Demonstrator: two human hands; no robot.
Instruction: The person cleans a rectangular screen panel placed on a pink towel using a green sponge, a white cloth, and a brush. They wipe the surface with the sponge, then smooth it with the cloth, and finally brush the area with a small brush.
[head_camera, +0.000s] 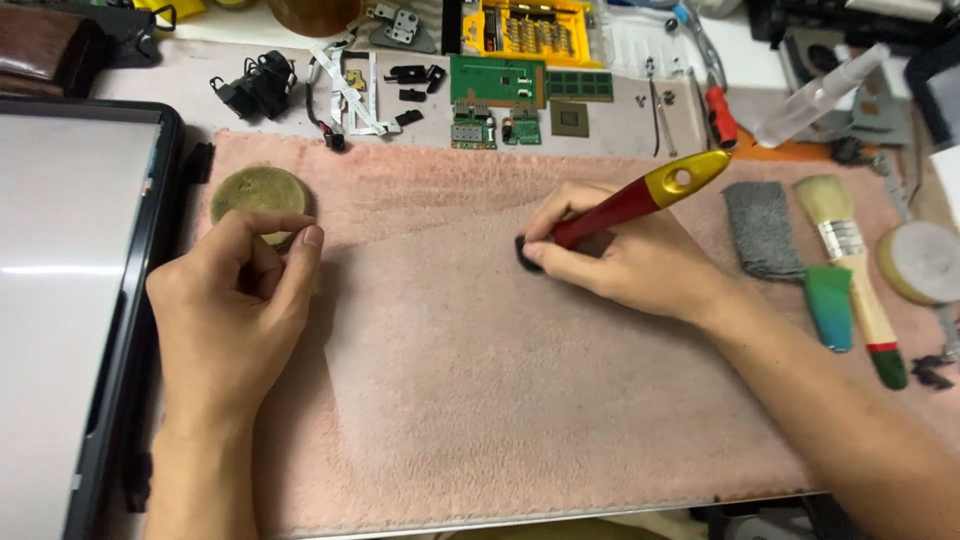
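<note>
Right hand (620, 262) grips red-and-yellow brush (640, 200), its tip pressed on small black part (524, 250) at mid pink towel (480, 400). Left hand (235, 300) loosely curled, holds nothing, fingertips by round greenish puck (258, 192). Brushing looks under way (how clean, can't tell). Count: 2 brushes, second wooden-handled brush (850, 270) lying at right; 1 grey cloth (762, 230); 3 green circuit boards (497, 82) above towel.

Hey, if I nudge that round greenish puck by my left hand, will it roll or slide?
The puck lies flat on its broad face, so it probably won't roll. The pink towel under it looks fuzzy, so it would likely drag rather than glide. It looks thick and solid, so probably stiff. The left hand hovers beside it.
</note>
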